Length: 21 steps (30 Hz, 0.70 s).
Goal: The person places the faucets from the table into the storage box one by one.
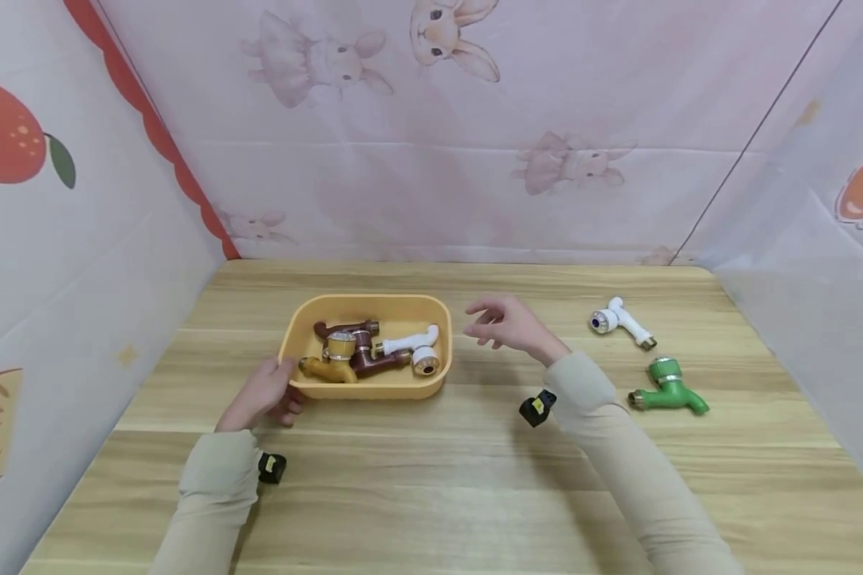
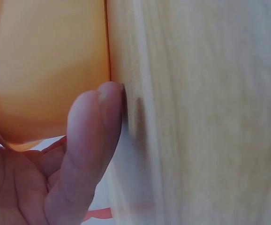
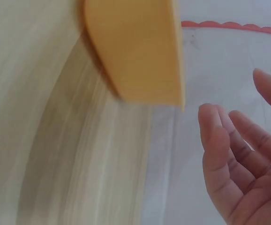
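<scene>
My left hand (image 1: 268, 390) grips the near left corner of a yellow-orange plastic basin (image 1: 374, 391), thumb at the rim and fingers against the outer wall. Inside the basin lie a mustard-yellow faucet (image 1: 340, 370), two dark maroon faucets, one at the back (image 1: 345, 328) and one in the middle (image 1: 379, 364), and a white faucet (image 1: 408, 343) at the right. Just off the basin's right end hovers my right hand (image 1: 507, 323), fingers loosely bent and holding nothing. The right wrist view shows that hand (image 3: 248, 164) apart from the basin wall (image 3: 135, 51).
On the right of the wooden table (image 1: 431, 479) lie another white faucet (image 1: 627, 323) and, nearer me, a green faucet (image 1: 670, 391). Printed cloth walls (image 1: 431, 200) enclose the table at the back and both sides.
</scene>
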Each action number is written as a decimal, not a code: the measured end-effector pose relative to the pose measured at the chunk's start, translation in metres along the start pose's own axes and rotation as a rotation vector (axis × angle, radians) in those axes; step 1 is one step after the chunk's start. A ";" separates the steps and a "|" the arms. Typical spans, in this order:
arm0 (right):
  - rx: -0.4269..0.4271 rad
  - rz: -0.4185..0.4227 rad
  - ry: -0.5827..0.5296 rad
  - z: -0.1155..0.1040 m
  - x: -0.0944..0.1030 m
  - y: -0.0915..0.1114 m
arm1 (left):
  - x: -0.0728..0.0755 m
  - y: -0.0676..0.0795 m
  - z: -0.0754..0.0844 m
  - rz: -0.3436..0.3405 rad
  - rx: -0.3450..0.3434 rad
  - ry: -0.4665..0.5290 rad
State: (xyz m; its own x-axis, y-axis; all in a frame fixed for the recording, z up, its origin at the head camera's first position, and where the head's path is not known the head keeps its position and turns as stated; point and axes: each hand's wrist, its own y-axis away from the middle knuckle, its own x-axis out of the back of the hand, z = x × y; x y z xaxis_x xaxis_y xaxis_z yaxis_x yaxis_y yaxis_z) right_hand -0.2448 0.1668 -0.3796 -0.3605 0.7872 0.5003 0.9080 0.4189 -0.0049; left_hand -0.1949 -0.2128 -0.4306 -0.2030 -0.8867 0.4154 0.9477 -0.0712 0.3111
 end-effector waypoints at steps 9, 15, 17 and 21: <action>-0.049 0.076 0.026 0.013 0.009 0.013 | 0.001 -0.002 -0.003 -0.010 -0.017 0.014; -0.117 0.167 0.043 0.028 0.019 0.019 | 0.001 -0.003 -0.002 -0.007 -0.019 0.010; -0.128 0.188 0.053 0.033 0.022 0.021 | 0.001 -0.003 -0.002 -0.005 -0.019 0.012; -0.144 0.215 0.054 0.041 0.028 0.026 | 0.001 -0.003 -0.004 -0.006 -0.019 0.015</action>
State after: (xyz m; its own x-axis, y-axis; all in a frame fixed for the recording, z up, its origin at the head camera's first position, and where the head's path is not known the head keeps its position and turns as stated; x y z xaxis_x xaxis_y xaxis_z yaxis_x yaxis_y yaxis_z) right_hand -0.2403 0.2187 -0.4013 -0.1472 0.8244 0.5465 0.9849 0.1728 0.0047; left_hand -0.1971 -0.2154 -0.4344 -0.2050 -0.8929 0.4009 0.9511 -0.0850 0.2969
